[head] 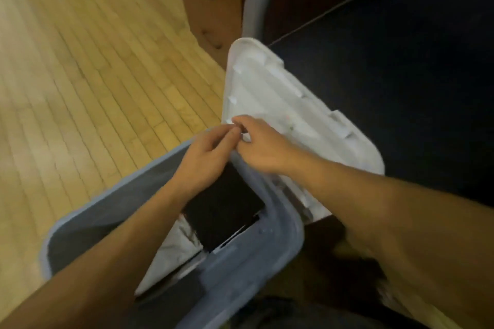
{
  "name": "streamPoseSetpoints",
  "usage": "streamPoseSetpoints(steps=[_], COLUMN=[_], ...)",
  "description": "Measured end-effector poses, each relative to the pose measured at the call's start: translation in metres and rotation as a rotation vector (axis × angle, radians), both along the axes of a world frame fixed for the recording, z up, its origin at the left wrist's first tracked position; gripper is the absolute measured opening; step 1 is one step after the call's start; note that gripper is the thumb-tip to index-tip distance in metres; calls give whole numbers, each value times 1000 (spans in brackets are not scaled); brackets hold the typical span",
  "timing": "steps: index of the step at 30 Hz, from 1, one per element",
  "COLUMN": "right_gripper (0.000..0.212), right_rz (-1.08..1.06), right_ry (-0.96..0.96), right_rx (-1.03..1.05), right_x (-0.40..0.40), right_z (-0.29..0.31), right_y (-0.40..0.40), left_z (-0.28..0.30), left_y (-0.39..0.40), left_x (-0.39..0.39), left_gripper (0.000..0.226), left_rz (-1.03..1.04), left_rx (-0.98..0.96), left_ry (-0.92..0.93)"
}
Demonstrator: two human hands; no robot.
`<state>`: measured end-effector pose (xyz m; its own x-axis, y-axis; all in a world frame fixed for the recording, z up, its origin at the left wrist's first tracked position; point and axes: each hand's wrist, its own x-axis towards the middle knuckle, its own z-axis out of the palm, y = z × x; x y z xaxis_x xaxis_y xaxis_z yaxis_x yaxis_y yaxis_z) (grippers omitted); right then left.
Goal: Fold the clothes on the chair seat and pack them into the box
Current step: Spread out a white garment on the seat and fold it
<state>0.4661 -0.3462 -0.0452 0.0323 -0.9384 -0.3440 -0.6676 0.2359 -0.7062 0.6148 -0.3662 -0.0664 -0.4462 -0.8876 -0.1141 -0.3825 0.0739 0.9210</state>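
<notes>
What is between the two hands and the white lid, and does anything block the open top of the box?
Nothing visible separates them: the left hand and the right hand both reach the near edge of the white lid, beside the box. The blur hides their grip. The box top is open; a dark folded garment and a pale one lie inside.

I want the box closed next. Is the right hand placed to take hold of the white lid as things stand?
Probably yes: the right hand already lies over the white lid's near edge beside the box, and nothing lies between them.
</notes>
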Motion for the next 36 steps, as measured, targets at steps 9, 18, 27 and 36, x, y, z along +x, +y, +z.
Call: streamPoseSetpoints(steps=[9,18,27,36], right_gripper=[22,21,34,38], right_rz=[-463,-1148,-1713,-1830], right_ry=[77,110,444,666], right_rx=[-298,-383,94,337], right_x=[-169,-385,-470,-558], right_z=[200,208,64,23], right_y=[193,514,816,919], left_z=[191,238,104,33], left_y=[132,398,664,738], left_x=[-194,-481,-634,-684], left_gripper=[29,25,19,11], left_rz=[-365,-997,-1451,-1507], left_rx=[-104,-127,-75,-72], left_ry=[271,67,-178,-238])
